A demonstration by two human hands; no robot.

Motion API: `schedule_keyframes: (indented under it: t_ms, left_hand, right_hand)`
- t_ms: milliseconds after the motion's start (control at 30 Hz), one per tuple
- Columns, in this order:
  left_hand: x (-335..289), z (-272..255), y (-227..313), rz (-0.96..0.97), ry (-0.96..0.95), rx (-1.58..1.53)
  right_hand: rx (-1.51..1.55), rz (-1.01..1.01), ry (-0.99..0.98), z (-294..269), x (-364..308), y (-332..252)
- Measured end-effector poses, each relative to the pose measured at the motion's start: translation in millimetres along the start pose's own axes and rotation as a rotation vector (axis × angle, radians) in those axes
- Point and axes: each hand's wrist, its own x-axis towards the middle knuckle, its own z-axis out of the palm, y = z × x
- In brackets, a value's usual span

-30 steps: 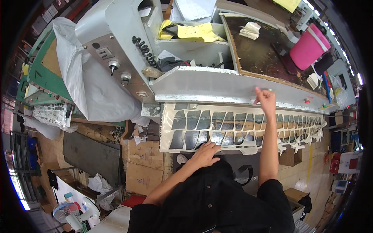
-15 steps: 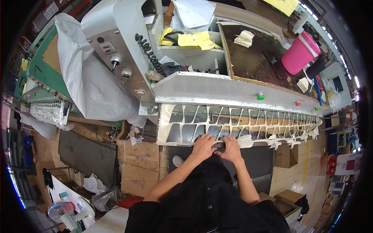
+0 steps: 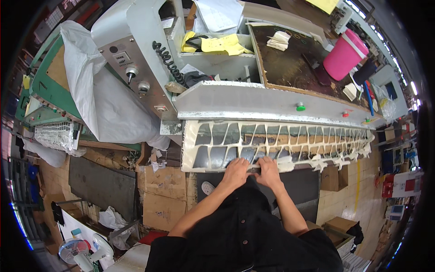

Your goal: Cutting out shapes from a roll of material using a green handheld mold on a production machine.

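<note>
A long cream sheet [image 3: 189, 146] full of cut-out holes, like a net, lies along the machine's front bed. At its near edge, left of the middle, my left hand [image 3: 235, 173] has its fingers curled over the rim. Close beside it on the right, my right hand [image 3: 269, 173] holds the same edge, thumb toward my body. Both hands look closed on the sheet, though the undersides of the fingers are hidden. Just right of my right hand, ragged cream flaps [image 3: 284, 160] bunch along the sheet's near edge.
Behind the sheet runs a grey machine rail [image 3: 267, 103] with a green button [image 3: 300, 107] and a red button [image 3: 345, 114]. A control column [image 3: 131, 72] rises at the left. A pink jug [image 3: 345, 55] stands on the dark board. Flattened cardboard [image 3: 164, 199] covers part of the floor.
The view has shifted slightly, so the machine sits a little farther left in it. Both hands stay at the sheet's near edge, with little visible movement.
</note>
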Motion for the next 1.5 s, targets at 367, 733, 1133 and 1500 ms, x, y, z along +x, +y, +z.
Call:
schedule_keyframes:
  t_ms: [367,733,1133,1500]
  left_hand:
    - [75.9,-77.5,-58.6,-0.529,0.277,0.251]
    - [72.9,-117.5,-116.9,-0.291,-0.224,-0.058]
    - [68.5,-82.6,-87.8,0.257,-0.32,0.084]
    - [-6.7,3.7,-102.4,-0.196,0.342,-0.1]
  right_hand:
    - [0.462,-0.123,-0.213,-20.0,46.6,0.6]
    - [0.477,-0.055,0.15,51.1,88.1,7.5]
    - [0.538,-0.192,0.248,53.5,85.5,11.8]
    - [0.406,-0.031,0.335,97.3,84.9,-21.9]
